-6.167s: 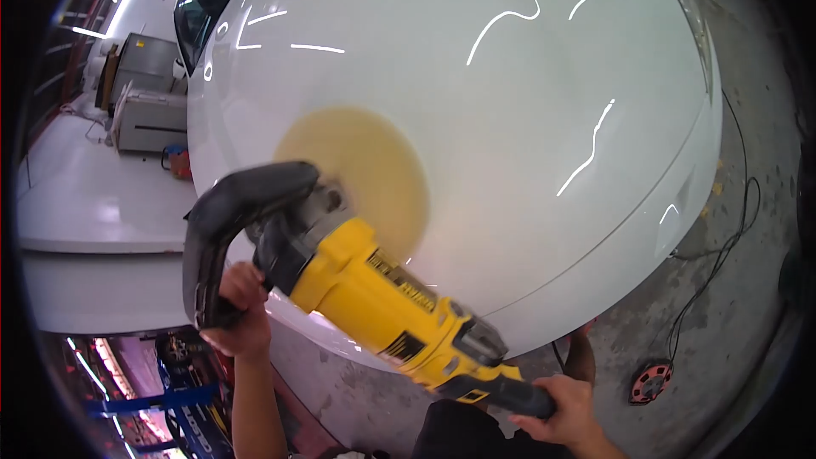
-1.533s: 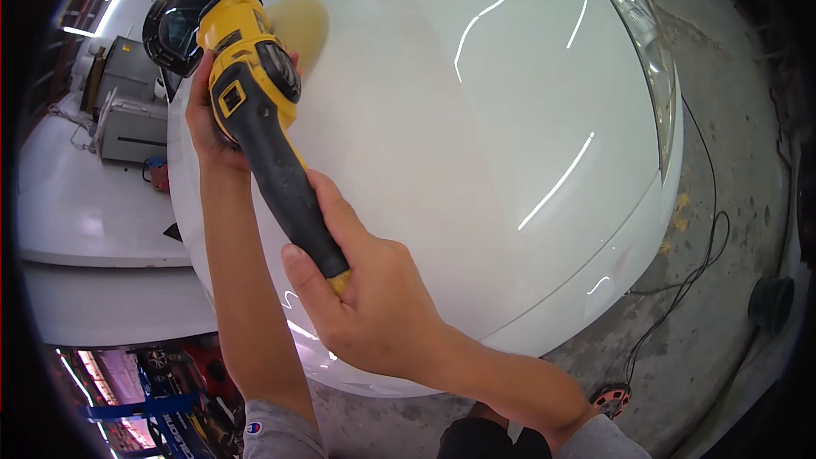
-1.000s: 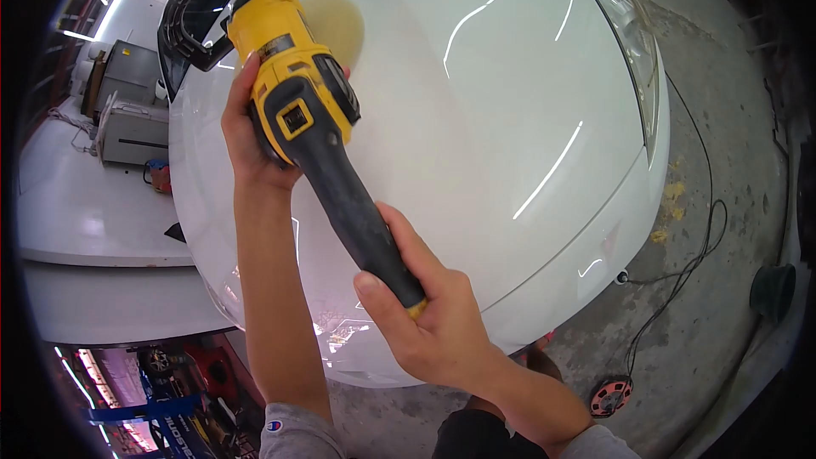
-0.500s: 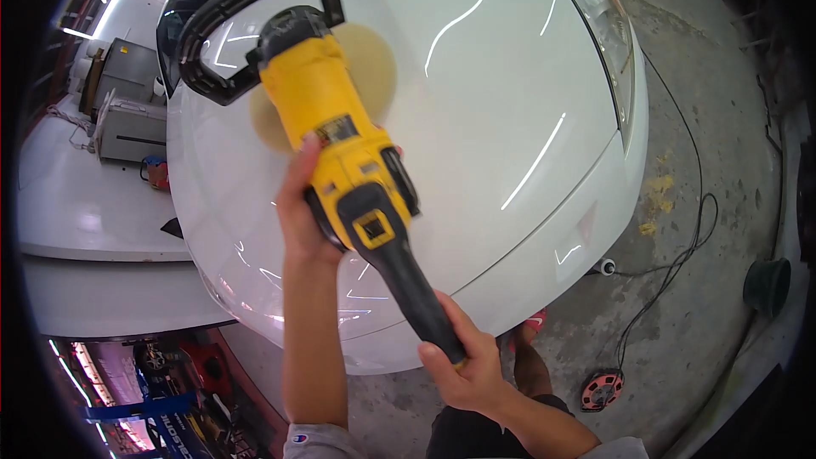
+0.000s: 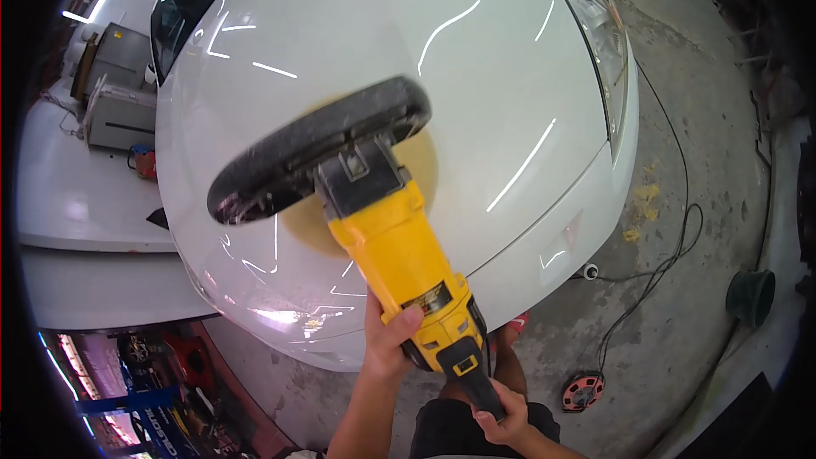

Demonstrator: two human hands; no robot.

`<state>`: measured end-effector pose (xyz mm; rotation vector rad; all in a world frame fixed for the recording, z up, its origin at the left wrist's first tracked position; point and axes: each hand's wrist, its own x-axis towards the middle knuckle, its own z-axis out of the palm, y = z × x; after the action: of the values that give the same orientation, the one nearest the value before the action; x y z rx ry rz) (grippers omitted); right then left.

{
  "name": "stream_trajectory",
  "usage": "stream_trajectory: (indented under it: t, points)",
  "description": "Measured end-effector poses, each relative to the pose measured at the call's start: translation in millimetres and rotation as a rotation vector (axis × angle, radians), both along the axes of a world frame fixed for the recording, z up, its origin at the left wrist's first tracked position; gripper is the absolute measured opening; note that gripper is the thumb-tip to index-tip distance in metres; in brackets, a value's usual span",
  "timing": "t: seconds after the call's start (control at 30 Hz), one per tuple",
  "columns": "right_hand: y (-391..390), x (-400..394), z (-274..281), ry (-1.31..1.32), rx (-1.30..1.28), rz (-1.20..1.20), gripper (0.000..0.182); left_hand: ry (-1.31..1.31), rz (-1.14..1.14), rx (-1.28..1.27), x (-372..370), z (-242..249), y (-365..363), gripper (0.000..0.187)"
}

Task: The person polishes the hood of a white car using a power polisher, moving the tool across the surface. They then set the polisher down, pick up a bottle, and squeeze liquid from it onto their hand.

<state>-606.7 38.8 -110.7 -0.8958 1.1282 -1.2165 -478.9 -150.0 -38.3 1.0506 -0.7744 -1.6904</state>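
A yellow and black car polisher (image 5: 395, 242) slants across the middle of the view. My left hand (image 5: 393, 342) is wrapped round its body from below, with the thumb on the yellow casing. The fingers of my right hand (image 5: 503, 418) close round the black rear handle. At the polisher's head, a big black loop handle (image 5: 327, 144) partly covers the pale yellow pad (image 5: 419, 172). That pad is over the white car hood (image 5: 510, 110); whether it presses on the paint is hard to tell.
The headlight (image 5: 591, 21) is at upper right. A black cable (image 5: 680, 242) runs over the concrete floor to a red reel (image 5: 583, 391). A dark green bucket (image 5: 750, 297) stands far right. Grey boxes (image 5: 119, 115) lie left, on a white surface. A person's foot and leg show below the bumper.
The polisher has come back toward my body and to the right, and both hands have moved with it. Its loop handle has swung into a different angle. Both hands keep their hold.
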Motion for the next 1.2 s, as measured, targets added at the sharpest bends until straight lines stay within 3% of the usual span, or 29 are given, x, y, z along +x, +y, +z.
stream_trajectory:
  t: [0.1, 0.17, 0.2, 0.3, 0.37, 0.43, 0.6, 0.67, 0.73, 0.77, 0.83, 0.93, 1.0, 1.13, 1.2]
  points:
    - [-22, -14, 4, -0.009, 0.022, 0.048, 0.048, -0.012, 0.033, -0.016, -7, -6, -16, 0.076]
    - [-33, -25, 8, 0.084, 0.016, 0.049, 0.037, 0.094, 0.045, -0.033, -14, -11, -23, 0.072]
    - [-35, -28, 11, 0.027, 0.098, 0.072, 0.024, 0.132, 0.057, 0.010, -19, -12, -23, 0.073]
    - [-17, -35, -1, 0.077, 0.315, -0.002, 0.015, 0.170, 0.049, 0.038, -27, -20, -10, 0.082]
    - [-5, -43, -9, 0.164, 0.396, 0.028, 0.014, 0.218, 0.065, 0.032, -30, -32, 11, 0.084]
    - [8, -51, -16, 0.253, 0.475, 0.046, 0.014, 0.103, 0.040, -0.022, -32, -46, 36, 0.083]
    - [42, -53, -28, 0.325, 0.602, 0.048, 0.014, 0.116, -0.017, 0.024, -31, -51, 88, 0.040]
    - [79, -73, -54, 0.387, 0.574, 0.105, 0.024, 0.041, -0.082, -0.110, -36, -68, 99, 0.046]
    - [67, -79, -39, 0.344, 0.650, 0.070, 0.022, 0.076, -0.068, -0.132, -46, -68, 95, 0.051]
    - [58, -80, -31, 0.282, 0.733, 0.017, 0.020, 0.128, -0.053, -0.063, -51, -64, 89, 0.060]
    - [35, -79, -25, 0.325, 0.665, 0.000, 0.015, 0.203, -0.070, 0.013, -55, -61, 74, 0.081]
    - [21, -77, -17, 0.351, 0.603, -0.037, 0.016, 0.318, 0.042, 0.029, -52, -41, 62, 0.079]
    - [38, -94, -30, 0.308, 0.681, 0.034, 0.025, 0.477, 0.187, 0.108, -45, -36, 64, 0.044]
    - [44, -73, -20, 0.398, 0.791, 0.138, 0.025, 0.283, 0.108, 0.015, -27, -61, 99, 0.044]
    - [42, -58, -12, 0.365, 0.609, 0.207, 0.022, 0.188, 0.034, -0.103, -12, -64, 112, 0.058]
